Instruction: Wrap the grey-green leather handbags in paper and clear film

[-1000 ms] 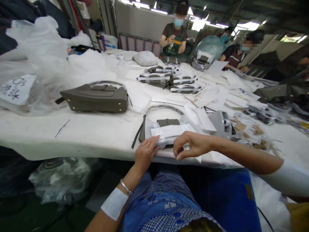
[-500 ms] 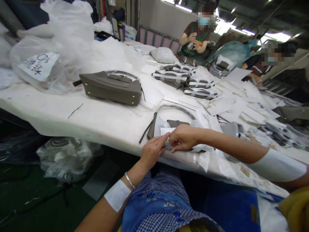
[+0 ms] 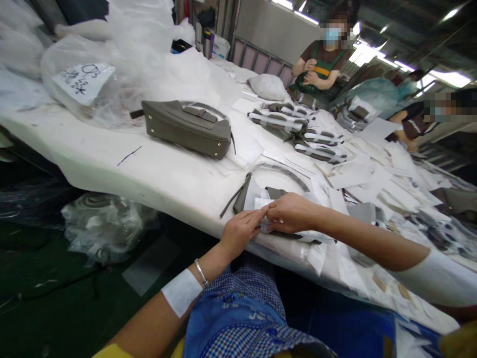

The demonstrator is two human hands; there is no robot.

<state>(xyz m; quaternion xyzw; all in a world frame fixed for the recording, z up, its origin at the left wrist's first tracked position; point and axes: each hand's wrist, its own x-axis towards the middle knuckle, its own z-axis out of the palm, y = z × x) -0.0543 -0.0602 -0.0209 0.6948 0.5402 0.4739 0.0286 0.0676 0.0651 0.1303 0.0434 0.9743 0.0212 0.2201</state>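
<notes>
A grey-olive handbag (image 3: pixel 242 195), partly covered in white wrapping paper (image 3: pixel 261 202), lies at the table's near edge with its wrapped handle looped away from me. My left hand (image 3: pixel 242 229) rests flat on the bag's near side, fingers stretched out and close together. Against its fingertips is my right hand (image 3: pixel 290 213), its fingers curled into a pinch over the wrapping. What the pinch holds is hidden. Farther left on the table lies a second grey-olive handbag (image 3: pixel 186 130), unwrapped, with small metal feet showing.
Several wrapped bag pieces (image 3: pixel 278 121) are piled beyond the handbag. Loose white papers (image 3: pixel 387 181) spread over the right side. A clear plastic sack with a handwritten label (image 3: pixel 84 83) stands at left. One co-worker (image 3: pixel 320 64) stands across the table, another at far right.
The view has shifted, so the table's things appear farther right. My right hand's fingers have closed in against my left fingertips. The co-worker's hands across the table have moved lower.
</notes>
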